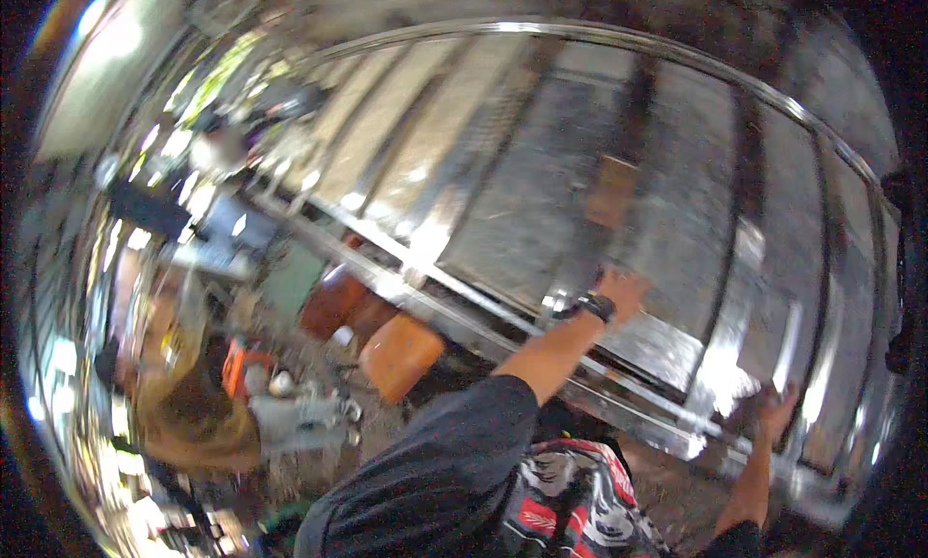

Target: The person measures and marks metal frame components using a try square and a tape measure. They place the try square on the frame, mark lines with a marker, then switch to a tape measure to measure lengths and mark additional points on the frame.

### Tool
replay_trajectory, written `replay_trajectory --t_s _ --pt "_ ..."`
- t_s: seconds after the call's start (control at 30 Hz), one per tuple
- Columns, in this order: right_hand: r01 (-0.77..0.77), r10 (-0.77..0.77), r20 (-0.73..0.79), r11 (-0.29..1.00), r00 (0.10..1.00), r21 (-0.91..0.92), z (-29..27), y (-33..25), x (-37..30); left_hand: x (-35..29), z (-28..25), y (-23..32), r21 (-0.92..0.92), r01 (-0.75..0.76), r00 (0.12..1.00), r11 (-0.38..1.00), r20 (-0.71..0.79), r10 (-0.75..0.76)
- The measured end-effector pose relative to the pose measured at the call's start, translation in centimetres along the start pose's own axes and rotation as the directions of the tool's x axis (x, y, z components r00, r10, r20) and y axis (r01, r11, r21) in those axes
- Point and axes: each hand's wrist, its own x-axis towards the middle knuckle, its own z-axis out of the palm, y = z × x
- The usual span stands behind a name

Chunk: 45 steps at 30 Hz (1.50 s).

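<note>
A large welded metal frame [418, 253] with shiny rails and dark crossbars lies before me, grey sheet panels [580, 103] showing between the bars. My left hand [622, 292], a dark watch [596, 307] at its wrist, reaches over the near rail with its fingers stretched out over a grey panel. Beyond those fingers a small brown block [611, 192] rests on the frame. Farther right, my right hand [776, 415] is closed near the frame's near edge. A narrow bright strip [788, 345] rises beside it; blur hides what the fingers hold.
At left a person in a brown top [193, 413] sits low beside an orange tool or case [237, 365]. An orange-brown block-like piece [401, 357] and a reddish-brown rounded object [333, 299] stand by the near rail. Another person [222, 152] is blurred at the far left.
</note>
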Motion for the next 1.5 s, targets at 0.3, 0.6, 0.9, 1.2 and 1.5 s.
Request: replay_trajectory --t_s 0.3,0.6,0.9,1.2,1.5 --pt "-0.009 0.052 0.324 0.991 0.945 -0.131 0.2 -2.0 5.8 -11.0 3.9 4.0 -0.127 0.365 0.916 0.922 -0.129 -0.38" --pt "0.487 -0.189 0.45 0.385 0.873 -0.784 5.8 7.2 12.3 -11.3 10.4 4.7 -0.337 0.434 0.849 0.835 -0.156 -0.504" --pt "0.126 -0.097 0.134 0.966 0.986 -0.228 3.5 5.5 12.6 -11.3 11.0 5.7 -0.105 0.334 0.941 0.937 0.087 -0.326" --pt "0.065 -0.043 -0.058 0.88 0.997 0.471 -0.2 1.2 1.1 -10.9 7.0 2.8 -0.094 0.045 0.995 0.995 0.088 -0.037" --pt "-0.139 0.206 -0.093 0.869 0.974 0.475 -9.9 -28.1 -19.1 -6.9 6.2 -6.6 -0.598 -0.06 0.808 0.799 0.441 0.391"
